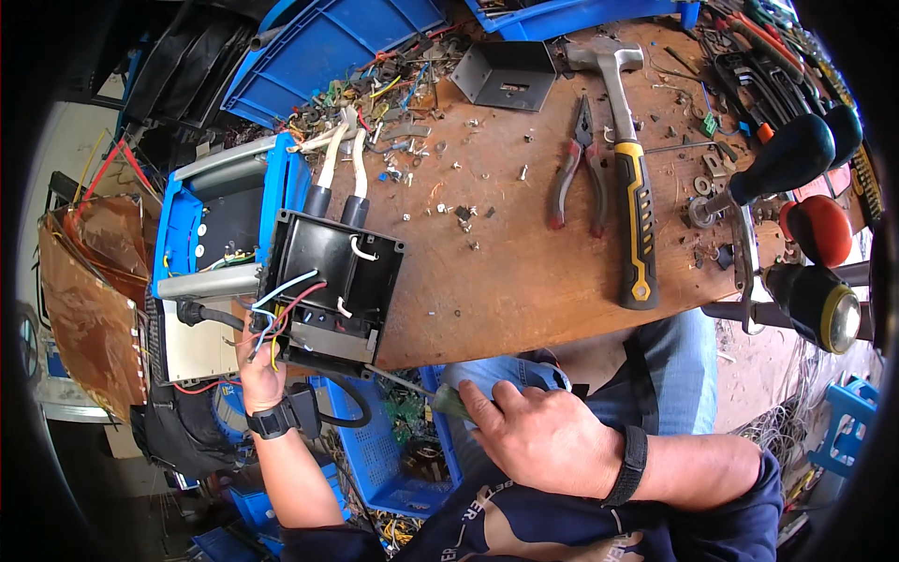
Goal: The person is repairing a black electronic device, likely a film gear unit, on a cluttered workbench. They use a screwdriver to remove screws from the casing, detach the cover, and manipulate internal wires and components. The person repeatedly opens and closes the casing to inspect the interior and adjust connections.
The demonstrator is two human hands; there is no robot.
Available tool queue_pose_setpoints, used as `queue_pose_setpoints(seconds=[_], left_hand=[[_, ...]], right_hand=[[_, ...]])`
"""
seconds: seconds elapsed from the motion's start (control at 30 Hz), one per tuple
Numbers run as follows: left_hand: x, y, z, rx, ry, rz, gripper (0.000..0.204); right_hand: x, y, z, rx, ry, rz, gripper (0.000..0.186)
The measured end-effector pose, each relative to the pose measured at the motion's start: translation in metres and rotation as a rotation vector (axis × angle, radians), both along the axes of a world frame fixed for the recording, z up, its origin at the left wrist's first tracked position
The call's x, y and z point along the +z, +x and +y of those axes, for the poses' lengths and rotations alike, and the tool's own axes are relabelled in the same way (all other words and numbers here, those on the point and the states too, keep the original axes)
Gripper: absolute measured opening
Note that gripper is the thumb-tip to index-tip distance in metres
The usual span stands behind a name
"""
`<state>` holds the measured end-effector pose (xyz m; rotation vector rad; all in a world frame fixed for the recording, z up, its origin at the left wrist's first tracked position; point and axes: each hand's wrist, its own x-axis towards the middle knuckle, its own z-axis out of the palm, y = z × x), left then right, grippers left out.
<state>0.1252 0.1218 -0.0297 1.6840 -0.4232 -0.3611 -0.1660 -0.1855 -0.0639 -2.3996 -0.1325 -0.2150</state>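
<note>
My left hand (262, 370) grips the lower left of a black plastic housing (318, 258) with thick white-and-black cables out of its top and thin blue, red and yellow wires inside. My right hand (529, 431) is closed on a screwdriver (448, 401) with a pale green handle, its shaft reaching to the housing's lower right corner; whether the tip touches is unclear. Left of the housing lies a blue and silver case (214, 175) with a dark inside.
The wooden bench (487, 272) bears pliers (588, 140), a hammer (633, 215), a bent metal plate (496, 75), screws and scrap. Handled tools (815, 318) stand at the right. A blue bin (318, 56) is behind, a blue crate (365, 468) below, copper-coloured sheets (89, 309) at left.
</note>
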Motion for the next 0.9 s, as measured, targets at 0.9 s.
queue_pose_setpoints(seconds=[0.9], left_hand=[[0.01, -0.01, -0.005, 0.021, -0.008, 0.033, 0.083]], right_hand=[[0.001, -0.001, -0.001, -0.019, 0.024, 0.085, 0.055]])
